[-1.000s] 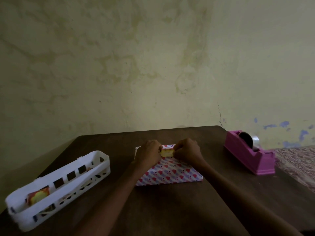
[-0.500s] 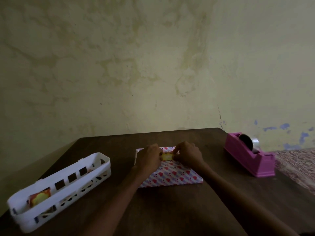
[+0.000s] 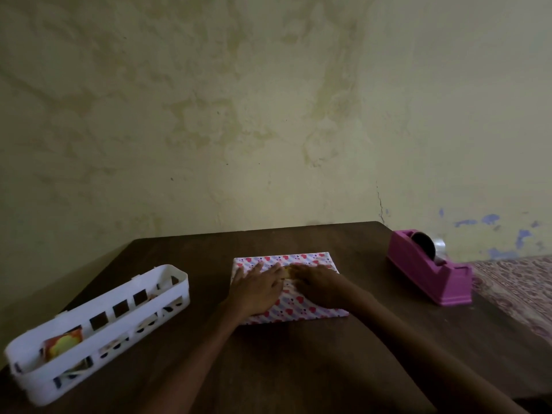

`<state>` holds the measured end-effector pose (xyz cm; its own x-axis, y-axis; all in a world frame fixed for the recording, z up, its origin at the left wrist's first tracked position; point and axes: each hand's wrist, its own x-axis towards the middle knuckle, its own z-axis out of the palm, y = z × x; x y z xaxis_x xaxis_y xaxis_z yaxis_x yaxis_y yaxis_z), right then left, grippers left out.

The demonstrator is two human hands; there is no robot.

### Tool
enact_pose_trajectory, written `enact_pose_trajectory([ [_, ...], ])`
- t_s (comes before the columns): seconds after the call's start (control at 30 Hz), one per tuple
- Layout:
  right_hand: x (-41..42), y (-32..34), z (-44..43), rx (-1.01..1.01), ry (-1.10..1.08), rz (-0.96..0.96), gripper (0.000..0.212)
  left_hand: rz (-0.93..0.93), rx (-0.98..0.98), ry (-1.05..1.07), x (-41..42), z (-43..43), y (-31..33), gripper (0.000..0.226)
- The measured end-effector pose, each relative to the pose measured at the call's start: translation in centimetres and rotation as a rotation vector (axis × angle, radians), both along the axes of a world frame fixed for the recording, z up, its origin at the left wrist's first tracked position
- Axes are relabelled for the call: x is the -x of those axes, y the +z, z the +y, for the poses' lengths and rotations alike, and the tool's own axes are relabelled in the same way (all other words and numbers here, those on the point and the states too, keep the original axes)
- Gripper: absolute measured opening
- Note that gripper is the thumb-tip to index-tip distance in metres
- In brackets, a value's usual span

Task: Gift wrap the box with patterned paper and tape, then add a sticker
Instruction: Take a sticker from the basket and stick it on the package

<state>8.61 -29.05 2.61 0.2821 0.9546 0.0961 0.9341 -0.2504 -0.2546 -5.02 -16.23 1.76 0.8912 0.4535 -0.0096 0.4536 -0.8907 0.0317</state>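
The box point(image 3: 301, 309), wrapped in white paper with red and pink hearts, lies flat in the middle of the dark wooden table point(image 3: 298, 369). A small yellow sticker point(image 3: 287, 271) shows on its top between my two hands, mostly covered. My left hand point(image 3: 257, 283) lies flat on the paper with straight, spread fingers. My right hand point(image 3: 316, 282) lies flat beside it, its fingers pressing down over the sticker.
A pink tape dispenser point(image 3: 430, 268) with a tape roll stands at the table's right edge. A white slotted plastic basket point(image 3: 98, 324) at the left holds an orange-and-yellow sticker packet point(image 3: 64, 343). A stained wall rises behind the table. Patterned fabric point(image 3: 519, 288) lies to the right.
Both hands, which pinched the yellow sticker above the box, have lowered and flattened onto the box top, pressing the sticker down. The view has shifted slightly.
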Motion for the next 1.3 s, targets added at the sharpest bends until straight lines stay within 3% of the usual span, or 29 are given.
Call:
enact_pose_trajectory([
  [0.17, 0.2, -0.5, -0.2, 0.217, 0.011, -0.234, 0.064, 0.023, -0.056, 0.053, 0.2, -0.9, -0.5, 0.056],
  [0.3, 1.2, -0.3, -0.6, 0.198, -0.039, -0.320, 0.056, -0.010, 0.000, 0.157, 0.4, -1.9, -0.4, 0.057],
  [0.47, 1.1, -0.4, -1.0, 0.212, -0.128, -0.435, 0.047, -0.027, -0.070, 0.222, 0.6, -2.5, 0.0, 0.060],
  [0.6, 1.3, 0.2, -1.0, -0.001, -0.076, -0.259, 0.035, -0.094, -0.139, 0.069, 0.6, -2.7, -0.1, 0.056],
  [0.7, 1.5, -0.3, -0.8, 0.009, 0.049, -0.061, 0.045, -0.064, -0.043, -0.010, 0.7, -2.1, 0.0, 0.053],
  [0.97, 0.8, -0.3, -0.4, 0.241, -0.021, -0.281, 0.056, -0.018, -0.026, 0.027, 0.5, -1.2, -0.1, 0.054],
  [1.13, 0.7, -0.8, -0.5, 0.125, -0.131, -0.235, 0.055, -0.194, 0.026, 0.058, 1.1, -1.5, -0.7, 0.050],
  [1.3, 1.7, -0.3, -0.3, -0.048, -0.069, -0.110, 0.033, -0.218, 0.071, 0.065, 1.9, -2.3, 0.3, 0.055],
])
